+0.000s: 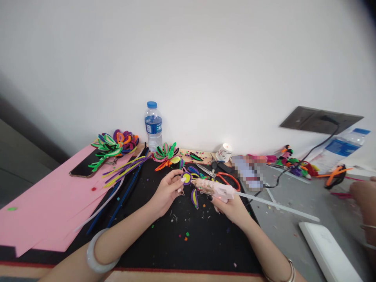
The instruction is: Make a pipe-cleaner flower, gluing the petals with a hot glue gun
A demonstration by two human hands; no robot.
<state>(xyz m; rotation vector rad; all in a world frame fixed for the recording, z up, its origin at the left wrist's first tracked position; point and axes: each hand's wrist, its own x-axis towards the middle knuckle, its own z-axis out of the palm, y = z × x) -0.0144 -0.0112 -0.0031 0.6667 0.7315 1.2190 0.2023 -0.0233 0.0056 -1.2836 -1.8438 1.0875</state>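
Between its thumb and fingers, my left hand (172,189) pinches a small round piece (187,178), yellow inside a purple rim. My right hand (230,207) is wrapped round a pale pink glue gun (216,189), whose nozzle points left and lies close to the round piece. A long translucent glue stick (279,205) sticks out of the gun's back. Just below the hands, a purple and yellow petal (194,198) lies on the black mat (164,246). Red-handled scissors (229,180) lie behind the gun.
Pink sheets (44,203), a phone (86,166) and fuzzy stems (126,172) lie left. A water bottle (153,127) stands behind, near fuzzy flowers (166,154). Rightward are a paper cup (224,152), a black cable (305,158), a white case (327,250) and another person's hand (364,196).
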